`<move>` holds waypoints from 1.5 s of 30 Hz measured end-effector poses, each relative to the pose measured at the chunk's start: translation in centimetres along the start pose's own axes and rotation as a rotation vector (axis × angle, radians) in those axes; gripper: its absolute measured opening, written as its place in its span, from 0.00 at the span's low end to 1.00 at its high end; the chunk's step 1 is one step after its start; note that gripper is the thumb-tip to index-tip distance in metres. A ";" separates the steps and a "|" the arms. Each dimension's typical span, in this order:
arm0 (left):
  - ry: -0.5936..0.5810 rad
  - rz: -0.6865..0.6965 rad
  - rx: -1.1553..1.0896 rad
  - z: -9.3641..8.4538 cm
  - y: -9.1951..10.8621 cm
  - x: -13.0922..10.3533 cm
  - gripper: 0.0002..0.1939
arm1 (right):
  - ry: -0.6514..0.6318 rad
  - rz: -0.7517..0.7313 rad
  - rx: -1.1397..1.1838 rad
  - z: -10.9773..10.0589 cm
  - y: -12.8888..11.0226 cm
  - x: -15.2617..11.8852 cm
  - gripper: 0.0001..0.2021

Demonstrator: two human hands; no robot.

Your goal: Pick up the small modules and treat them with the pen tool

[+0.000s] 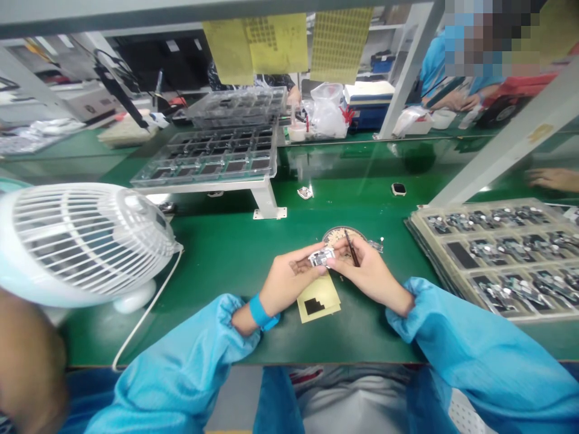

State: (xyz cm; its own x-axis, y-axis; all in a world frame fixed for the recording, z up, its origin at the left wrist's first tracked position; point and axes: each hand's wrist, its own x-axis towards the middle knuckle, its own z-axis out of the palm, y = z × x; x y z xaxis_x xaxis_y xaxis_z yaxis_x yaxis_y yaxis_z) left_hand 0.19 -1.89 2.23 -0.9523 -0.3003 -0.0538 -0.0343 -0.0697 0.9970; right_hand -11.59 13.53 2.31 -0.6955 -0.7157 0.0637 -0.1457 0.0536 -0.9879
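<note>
My left hand (284, 280) is closed on a small silver-and-white electronic housing (320, 258), gripped by its edge between thumb and fingers. The thumb of my right hand (373, 274) touches the housing's right side. Dark tweezers (351, 248) slant up out of my right hand, held among its fingers. Just behind my hands is a round dish (335, 233) of small pale pieces, partly hidden by them. Below the housing lies a yellow paper pad (332, 295) with a black stepped patch (314, 305) on it. Fine detail inside the housing is too small to make out.
A white fan (90, 241) stands at left, its cord (149, 307) running to the table's front edge. Stacked trays of parts (506, 259) are at right. Clear trays (212, 150) sit on a raised shelf. Two small housings (305, 193) (398, 189) lie farther back. Other people sit nearby.
</note>
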 end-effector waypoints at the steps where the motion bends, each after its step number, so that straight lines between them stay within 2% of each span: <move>1: -0.016 -0.016 -0.063 0.0 -0.2 0.0 0.30 | -0.022 -0.016 0.040 0.1 0.1 0.0 0.16; 6: -0.058 -0.012 -0.133 0.3 0.0 0.0 0.27 | -0.071 -0.007 0.131 0.4 0.7 0.0 0.14; 10: -0.060 -0.065 -0.178 0.1 0.7 0.0 0.27 | -0.015 -0.056 0.070 0.4 0.6 -0.2 0.14; 13: -0.067 -0.125 -0.206 -0.2 0.9 0.1 0.29 | 0.013 -0.255 -0.139 -0.3 0.4 -0.4 0.15; 16: -0.102 -0.128 -0.248 -0.3 0.7 0.2 0.30 | -0.079 -0.505 -0.348 -1.2 0.4 -0.5 0.15; 18: -0.106 -0.133 -0.247 -0.4 0.6 0.2 0.30 | -0.109 -0.570 -0.416 -1.6 0.4 -0.4 0.15; 30: -0.202 -0.175 -0.180 -0.6 -0.1 0.3 0.31 | -0.227 -0.683 -0.673 -3.1 0.3 -0.3 0.13; 38: -0.241 -0.184 -0.173 -0.4 0.2 0.1 0.31 | -0.246 -0.793 -0.742 -3.4 0.3 -0.2 0.12; 45: -0.176 -0.133 -0.017 0.1 0.5 -0.2 0.29 | -0.255 -0.815 -0.725 -3.6 0.0 0.0 0.10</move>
State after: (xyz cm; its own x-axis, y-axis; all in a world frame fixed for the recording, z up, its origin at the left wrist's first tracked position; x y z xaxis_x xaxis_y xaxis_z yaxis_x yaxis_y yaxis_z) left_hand 0.37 -1.74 2.74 -0.9781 -0.1169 -0.1724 -0.1592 -0.1145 0.9806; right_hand -14.16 16.04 2.87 -0.0527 -0.8393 0.5411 -0.9252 -0.1629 -0.3427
